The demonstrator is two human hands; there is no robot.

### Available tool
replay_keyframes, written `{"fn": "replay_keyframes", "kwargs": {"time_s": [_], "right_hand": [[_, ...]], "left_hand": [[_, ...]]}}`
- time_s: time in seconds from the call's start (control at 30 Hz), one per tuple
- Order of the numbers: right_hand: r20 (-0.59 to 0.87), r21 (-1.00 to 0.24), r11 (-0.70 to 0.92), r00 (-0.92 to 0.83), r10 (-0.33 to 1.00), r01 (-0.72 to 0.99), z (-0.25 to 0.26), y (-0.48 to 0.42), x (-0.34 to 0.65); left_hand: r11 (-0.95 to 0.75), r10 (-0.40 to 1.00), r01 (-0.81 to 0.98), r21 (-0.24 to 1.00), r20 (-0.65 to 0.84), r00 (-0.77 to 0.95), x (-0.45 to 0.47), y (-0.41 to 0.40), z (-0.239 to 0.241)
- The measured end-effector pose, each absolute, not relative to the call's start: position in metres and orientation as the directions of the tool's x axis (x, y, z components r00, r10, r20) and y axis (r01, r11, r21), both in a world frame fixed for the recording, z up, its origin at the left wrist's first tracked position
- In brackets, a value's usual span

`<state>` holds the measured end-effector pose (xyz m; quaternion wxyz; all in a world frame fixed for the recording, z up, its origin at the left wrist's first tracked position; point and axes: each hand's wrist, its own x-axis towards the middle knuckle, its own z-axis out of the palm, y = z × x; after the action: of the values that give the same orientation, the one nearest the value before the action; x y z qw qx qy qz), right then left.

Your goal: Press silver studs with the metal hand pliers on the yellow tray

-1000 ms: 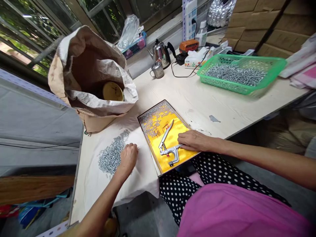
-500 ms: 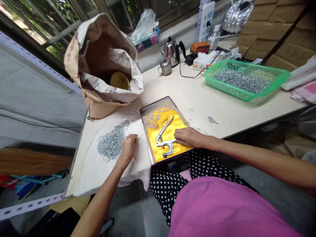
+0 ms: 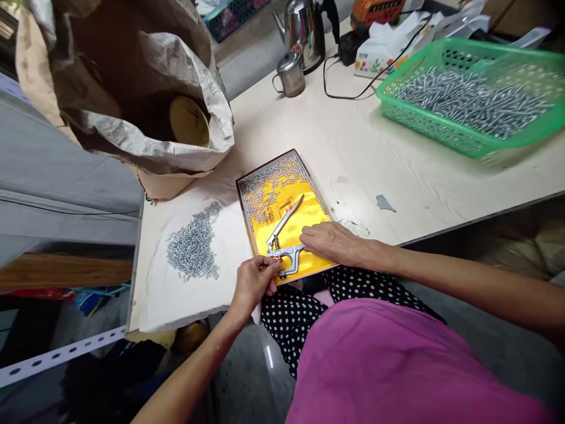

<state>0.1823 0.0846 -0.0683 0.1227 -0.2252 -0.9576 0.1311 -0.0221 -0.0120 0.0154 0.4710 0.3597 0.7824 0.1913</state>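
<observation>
Resting in the yellow tray (image 3: pixel 309 203) at the bench's near edge, the hand press (image 3: pixel 285 238) is steadied by the flattened right hand (image 3: pixel 329 241); the left hand (image 3: pixel 256 280), fingers pinched together, is best brought squarely to its head.

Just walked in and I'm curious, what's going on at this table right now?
A seated person works at a shallow yellow-lined tray at the table's edge. The right hand rests on the handle of metal hand pliers lying in the tray, while the left hand is at the pliers' head. Small metal pieces sit in a loose pile on white cloth, in the tray's far end, and in a green basket.
</observation>
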Motion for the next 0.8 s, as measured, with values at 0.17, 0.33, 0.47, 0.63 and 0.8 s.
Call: {"fn": "replay_keyframes", "kwargs": {"time_s": [0.17, 0.33, 0.47, 0.63, 0.8], "right_hand": [[0.247, -0.368, 0.858, -0.852, 0.462, 0.358, -0.079, 0.084, 0.184], [0.295, -0.404, 0.858, -0.842, 0.452, 0.318, -0.086, 0.083, 0.186], [0.250, -0.413, 0.841, -0.845, 0.473, 0.349, -0.086, 0.082, 0.187], [0.243, -0.434, 0.838, -0.852, 0.463, 0.331, -0.084, 0.082, 0.187], [0.222, -0.455, 0.827, -0.857, 0.464, 0.330, -0.084, 0.081, 0.187]], "left_hand": [[0.768, 0.638, 0.311, 0.560, -0.717, -0.281, -0.016, -0.005, 0.015], [0.801, 0.599, 0.249, 0.545, -0.743, -0.298, -0.014, -0.005, 0.014], [0.805, 0.592, 0.248, 0.538, -0.753, -0.289, -0.015, -0.005, 0.014], [0.829, 0.551, 0.289, 0.479, -0.788, -0.275, -0.019, -0.002, 0.012], [0.847, 0.504, 0.345, 0.405, -0.818, -0.279, -0.018, 0.004, 0.012]]}}
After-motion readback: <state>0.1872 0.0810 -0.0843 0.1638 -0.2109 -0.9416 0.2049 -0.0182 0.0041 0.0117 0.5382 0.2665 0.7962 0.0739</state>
